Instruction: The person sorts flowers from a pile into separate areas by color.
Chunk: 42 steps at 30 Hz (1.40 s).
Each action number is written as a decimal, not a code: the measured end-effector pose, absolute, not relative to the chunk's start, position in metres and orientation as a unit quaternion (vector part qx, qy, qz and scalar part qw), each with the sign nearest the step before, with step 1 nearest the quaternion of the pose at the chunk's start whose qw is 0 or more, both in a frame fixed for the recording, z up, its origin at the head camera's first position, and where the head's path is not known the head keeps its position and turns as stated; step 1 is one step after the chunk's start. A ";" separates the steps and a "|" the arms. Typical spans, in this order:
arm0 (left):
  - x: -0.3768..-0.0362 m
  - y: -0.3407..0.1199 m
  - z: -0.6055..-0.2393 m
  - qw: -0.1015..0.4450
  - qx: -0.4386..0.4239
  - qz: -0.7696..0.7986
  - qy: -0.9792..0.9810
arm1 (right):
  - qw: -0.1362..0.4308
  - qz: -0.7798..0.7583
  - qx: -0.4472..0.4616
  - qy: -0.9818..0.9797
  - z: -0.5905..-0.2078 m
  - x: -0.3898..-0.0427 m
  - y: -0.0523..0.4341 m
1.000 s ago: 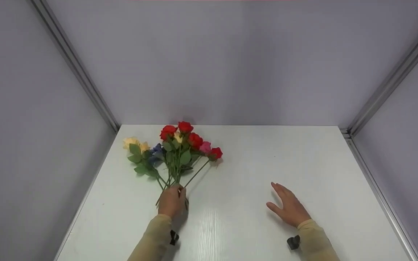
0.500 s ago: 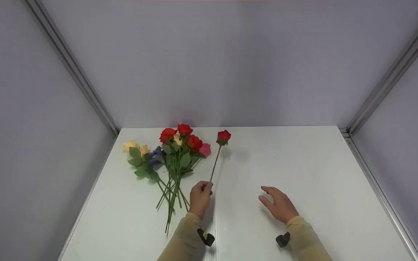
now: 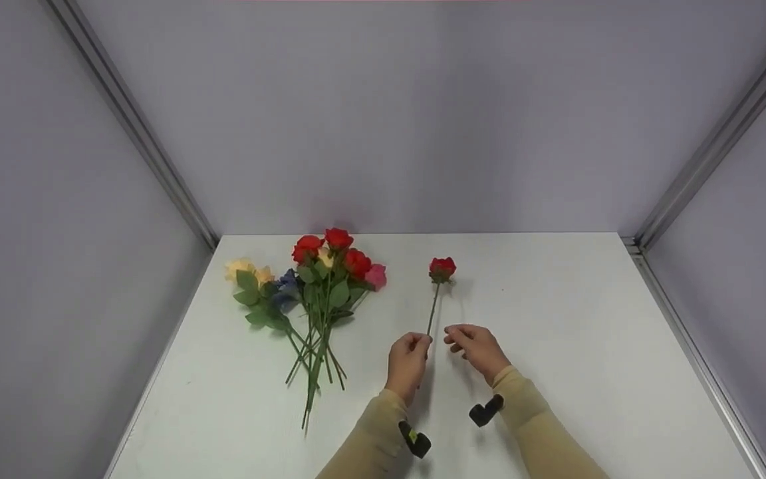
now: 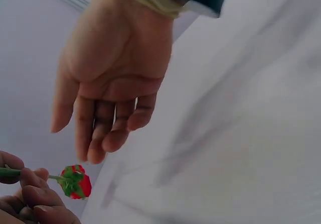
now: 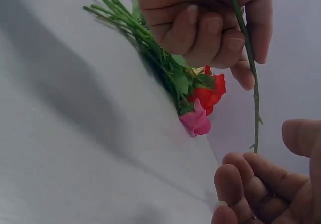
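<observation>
One red rose, up over the white table, stem pinched in my left hand. My right hand grasps nothing, fingers loosely bent, just beside the stem. Pile to my left: three red blooms, one pink bloom; yellow blooms and blue petals, count unclear.

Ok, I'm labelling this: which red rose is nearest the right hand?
The lone red rose, pinched by the left hand; the other red roses lie bunched farther off.
</observation>
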<state>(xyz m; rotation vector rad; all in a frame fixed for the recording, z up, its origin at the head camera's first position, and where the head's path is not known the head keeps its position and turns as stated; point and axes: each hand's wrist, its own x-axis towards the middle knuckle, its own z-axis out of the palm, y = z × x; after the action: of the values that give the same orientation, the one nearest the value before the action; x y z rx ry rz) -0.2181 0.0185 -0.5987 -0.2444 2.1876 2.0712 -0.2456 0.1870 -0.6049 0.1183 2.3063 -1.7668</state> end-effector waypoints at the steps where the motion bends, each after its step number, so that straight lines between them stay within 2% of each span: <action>1: -0.217 0.021 -0.599 0.062 -0.079 0.683 0.723 | 0.123 -0.616 0.049 0.776 -0.604 -0.250 0.186; 10: -0.211 0.032 -0.603 0.052 -0.022 0.658 0.751 | 0.162 -0.685 0.061 0.707 -0.597 -0.270 0.183; 22: -0.210 0.028 -0.611 0.059 0.026 0.617 0.784 | 0.149 -0.673 0.055 0.722 -0.594 -0.271 0.186; 36: -0.210 -0.023 -0.624 0.051 0.005 0.594 0.803 | 0.128 -0.563 0.122 0.807 -0.619 -0.275 0.279; 42: -0.213 -0.059 -0.621 0.025 -0.005 0.580 0.814 | 0.117 -0.553 0.139 0.813 -0.628 -0.267 0.320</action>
<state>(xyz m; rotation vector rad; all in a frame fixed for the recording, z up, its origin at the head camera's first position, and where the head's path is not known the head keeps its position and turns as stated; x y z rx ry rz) -0.2131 -0.0595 -0.6210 -0.0166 2.5174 1.7946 -0.2673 0.3196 -0.6281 0.4068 2.3808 -1.6188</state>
